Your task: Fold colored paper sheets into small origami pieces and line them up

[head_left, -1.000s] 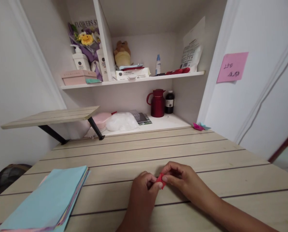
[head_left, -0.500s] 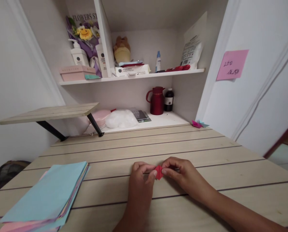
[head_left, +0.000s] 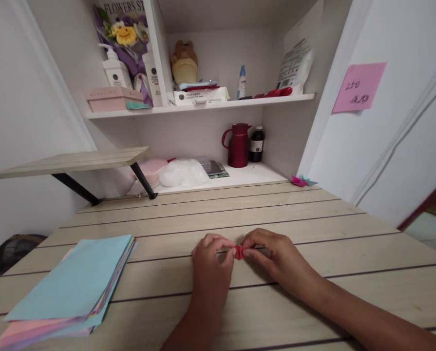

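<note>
A small folded piece of red paper (head_left: pixel 238 252) is held just above or on the desk, between my two hands; I cannot tell whether it touches the wood. My left hand (head_left: pixel 215 258) pinches its left side between thumb and forefinger. On the other side my right hand (head_left: pixel 271 251) grips the right edge, also with thumb and fingertips. Fingers cover much of the paper, so its full shape is hidden.
A stack of coloured paper (head_left: pixel 75 278), blue on top, lies at the left. Small folded paper pieces (head_left: pixel 302 181) sit at the desk's far right corner. A raised wooden shelf (head_left: pixel 75 161) stands at back left; a red jug (head_left: pixel 238 146) stands in the cabinet.
The red paper shows less between my fingers, and my hands sit slightly closer together. The whole view has shifted a little, with the desk and shelves appearing higher.
</note>
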The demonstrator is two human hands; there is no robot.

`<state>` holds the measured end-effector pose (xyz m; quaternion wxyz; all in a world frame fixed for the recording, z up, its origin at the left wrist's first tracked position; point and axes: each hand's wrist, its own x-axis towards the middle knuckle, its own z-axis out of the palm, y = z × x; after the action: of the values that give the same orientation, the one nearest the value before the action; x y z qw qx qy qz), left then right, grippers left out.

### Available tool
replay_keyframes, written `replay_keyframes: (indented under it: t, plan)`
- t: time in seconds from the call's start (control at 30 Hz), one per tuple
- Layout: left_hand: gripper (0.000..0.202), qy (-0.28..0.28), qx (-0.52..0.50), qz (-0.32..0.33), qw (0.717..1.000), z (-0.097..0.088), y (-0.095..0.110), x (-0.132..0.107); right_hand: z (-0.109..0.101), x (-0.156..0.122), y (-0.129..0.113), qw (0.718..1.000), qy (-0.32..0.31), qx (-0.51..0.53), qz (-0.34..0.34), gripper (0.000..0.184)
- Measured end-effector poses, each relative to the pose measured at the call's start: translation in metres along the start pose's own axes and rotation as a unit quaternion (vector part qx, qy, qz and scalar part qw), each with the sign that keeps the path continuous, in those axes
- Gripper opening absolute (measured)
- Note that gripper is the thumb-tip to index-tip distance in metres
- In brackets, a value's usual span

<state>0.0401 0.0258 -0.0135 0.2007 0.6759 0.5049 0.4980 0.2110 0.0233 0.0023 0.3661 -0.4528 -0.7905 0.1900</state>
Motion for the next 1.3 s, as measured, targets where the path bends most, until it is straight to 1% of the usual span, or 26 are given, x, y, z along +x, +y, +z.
replay_keyframes:
  t: [0.07, 0.13, 0.4, 0.63, 0.8, 0.9, 1.13, 1.2, 1.3]
  plan:
    - [0.016, -0.027, -0.017, -0.009, 0.999, 0.000, 0.001, 0.000, 0.001, -0.001, 0.000, 1.000, 0.000, 0.000, -0.001, 0.013]
    - [0.015, -0.036, -0.024, -0.013, 0.999, 0.001, 0.002, 0.000, 0.001, -0.001, 0.001, 1.000, 0.007, 0.007, -0.005, 0.013]
    - [0.013, -0.022, 0.009, -0.015, 1.000, 0.004, 0.002, -0.002, 0.003, -0.002, 0.000, 0.999, 0.025, 0.023, -0.028, 0.016]
    - [0.016, -0.022, 0.009, 0.005, 1.000, 0.006, -0.001, -0.003, 0.002, -0.002, -0.003, 0.999, 0.023, -0.015, -0.021, 0.015]
    - [0.012, -0.029, 0.022, 0.003, 0.999, 0.005, -0.002, -0.003, 0.002, -0.002, -0.004, 1.000, 0.023, 0.000, 0.006, 0.011]
    - [0.011, -0.031, 0.033, -0.002, 0.999, 0.004, -0.002, 0.000, 0.003, -0.002, -0.006, 1.000, 0.018, 0.018, 0.008, 0.011]
    - [0.009, -0.026, 0.049, -0.032, 0.998, 0.005, -0.008, 0.005, 0.007, 0.001, -0.002, 0.998, 0.021, 0.041, 0.041, 0.010]
    - [0.010, -0.024, 0.054, -0.017, 0.998, 0.005, -0.010, 0.004, 0.009, 0.002, 0.001, 0.998, 0.025, 0.048, 0.044, 0.010]
    - [0.012, -0.021, 0.098, 0.033, 0.994, 0.004, -0.010, 0.004, 0.009, 0.002, 0.003, 0.999, 0.027, 0.028, 0.034, 0.013]
